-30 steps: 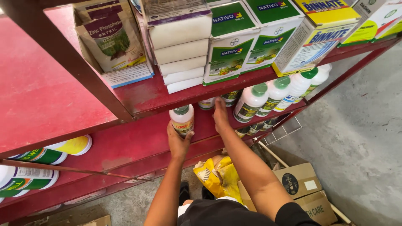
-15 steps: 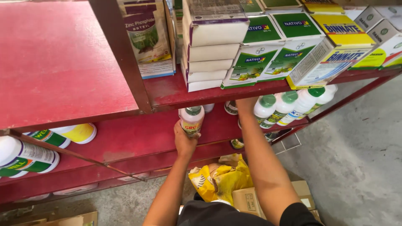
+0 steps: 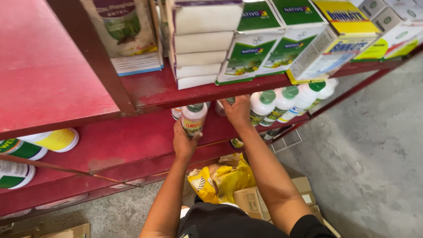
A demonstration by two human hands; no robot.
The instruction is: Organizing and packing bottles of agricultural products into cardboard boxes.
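At the bottom centre of the frame, a person's two bare forearms rise from a dark shirt toward a red metal shelving unit (image 3: 145, 152). Below the arms, on the floor, lie a crumpled yellow bag (image 3: 220, 178) and a few brown cardboard boxes (image 3: 251, 200). The left hand (image 3: 185, 141), just left of centre, has its fingers wrapped around a small white bottle with a green cap (image 3: 194, 118), holding it upright on the middle shelf. The right hand (image 3: 238, 110), just right of centre, reaches under the upper shelf among more bottles; its fingers are curled, but whether they grip anything cannot be told. To its right stands a row of white bottles with green caps (image 3: 286, 101). At the left edge, yellow and green containers (image 3: 39, 143) lie on their sides. On the upper shelf, across the top of the frame, sit stacked white boxes (image 3: 202, 44), green and white cartons (image 3: 264, 39), a yellow-topped carton (image 3: 335, 39) and a printed bag (image 3: 128, 35). Grey concrete floor (image 3: 379, 154) fills the right side.
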